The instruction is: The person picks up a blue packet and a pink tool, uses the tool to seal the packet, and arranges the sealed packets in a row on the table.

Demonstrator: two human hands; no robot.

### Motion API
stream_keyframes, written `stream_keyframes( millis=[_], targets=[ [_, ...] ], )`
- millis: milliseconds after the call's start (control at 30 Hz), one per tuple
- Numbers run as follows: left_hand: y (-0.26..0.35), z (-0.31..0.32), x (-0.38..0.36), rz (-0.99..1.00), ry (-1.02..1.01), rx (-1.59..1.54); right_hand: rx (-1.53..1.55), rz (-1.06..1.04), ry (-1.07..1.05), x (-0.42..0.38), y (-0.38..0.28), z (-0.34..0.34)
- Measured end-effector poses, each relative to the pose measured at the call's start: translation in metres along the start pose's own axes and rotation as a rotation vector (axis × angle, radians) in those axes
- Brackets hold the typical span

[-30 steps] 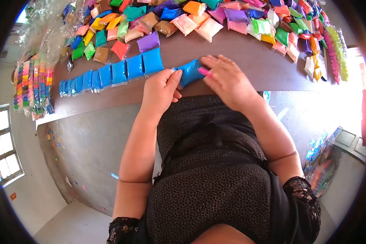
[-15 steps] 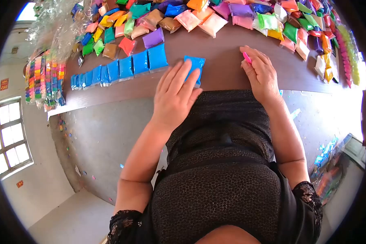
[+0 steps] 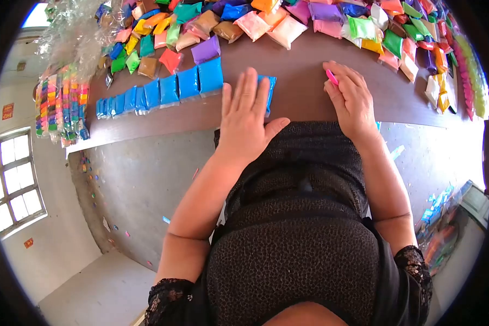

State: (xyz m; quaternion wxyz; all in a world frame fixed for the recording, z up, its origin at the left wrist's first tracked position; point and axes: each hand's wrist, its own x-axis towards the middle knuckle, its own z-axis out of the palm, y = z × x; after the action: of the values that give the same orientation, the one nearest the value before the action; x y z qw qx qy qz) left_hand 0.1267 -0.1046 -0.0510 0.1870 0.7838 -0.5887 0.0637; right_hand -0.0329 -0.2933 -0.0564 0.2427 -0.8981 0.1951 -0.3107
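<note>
My left hand (image 3: 244, 117) lies flat with its fingers stretched out and thumb spread, partly covering a blue packet (image 3: 270, 93) on the table. Only the right side of that packet shows. To its left runs a line of blue packets (image 3: 188, 84), joined in clear film and lying edge to edge. My right hand (image 3: 354, 100) rests at the table's near side, fingers curled round a small bright pink object (image 3: 332, 77). Just one end of it sticks out between thumb and forefinger, so its kind is hidden.
Across the back of the brown table (image 3: 299, 70) lies a heap of small packets in many colours (image 3: 254, 26). Clear plastic strips of coloured packets (image 3: 62, 103) hang over the left end. Pink and yellow-green strips (image 3: 467, 81) lie at the far right. Scraps litter the floor.
My left hand has shifted a little to the right and its fingers have straightened, covering more of the blue packet. My right hand stays almost where it was with the pink object.
</note>
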Motion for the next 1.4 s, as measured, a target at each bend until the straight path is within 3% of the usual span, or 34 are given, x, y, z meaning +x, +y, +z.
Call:
stream_keyframes(
  millis=[100,167,200,267,333,400,433,500,533,600,833,967,1033,1133,1333,1400],
  targets=[
    [-0.002,0.007,-0.002,0.026,-0.071,-0.004,-0.057,-0.013,0.002,0.000,0.003,0.001],
    [-0.010,-0.002,-0.003,-0.079,0.068,-0.474,0.086,0.048,0.030,-0.002,0.006,0.002],
    [-0.015,-0.005,-0.005,-0.078,0.072,-0.473,0.231,0.114,0.060,-0.003,0.008,0.002],
    [-0.023,-0.009,-0.010,-0.065,0.325,-0.261,0.231,0.151,0.069,-0.003,0.008,-0.001],
    [-0.015,-0.005,-0.015,-0.032,0.306,-0.172,0.231,0.179,0.067,-0.002,0.003,-0.002],
    [-0.006,0.006,-0.022,0.208,0.250,-0.016,0.160,0.194,0.088,0.002,-0.008,-0.001],
    [0.000,0.010,-0.024,0.182,0.221,-0.013,0.157,0.179,0.081,0.004,-0.013,-0.001],
    [0.003,0.015,-0.028,0.155,0.235,-0.016,0.217,0.391,-0.096,0.007,-0.024,-0.002],
    [0.005,0.017,-0.031,0.142,0.236,-0.022,0.209,0.379,-0.116,0.007,-0.031,0.000],
    [0.005,0.021,-0.033,0.104,0.245,-0.027,0.117,0.061,-0.194,0.010,-0.049,0.006],
    [0.003,0.041,-0.033,0.047,0.439,-0.076,-0.074,-0.288,-0.213,0.030,-0.067,0.037],
    [0.003,0.038,-0.034,0.024,0.506,-0.080,-0.203,-0.331,-0.268,0.039,-0.073,0.039],
    [0.003,0.037,-0.036,0.020,0.496,-0.091,-0.304,-0.335,-0.194,0.043,-0.072,0.042],
    [-0.001,0.040,-0.038,0.017,0.483,-0.106,-0.268,-0.411,-0.179,0.039,-0.079,0.043],
    [-0.003,0.040,-0.038,0.036,0.482,-0.083,-0.337,-0.303,-0.157,0.040,-0.068,0.045],
    [-0.003,0.040,-0.039,0.047,0.489,-0.068,-0.334,-0.360,-0.199,0.034,-0.075,0.047]
  ],
)
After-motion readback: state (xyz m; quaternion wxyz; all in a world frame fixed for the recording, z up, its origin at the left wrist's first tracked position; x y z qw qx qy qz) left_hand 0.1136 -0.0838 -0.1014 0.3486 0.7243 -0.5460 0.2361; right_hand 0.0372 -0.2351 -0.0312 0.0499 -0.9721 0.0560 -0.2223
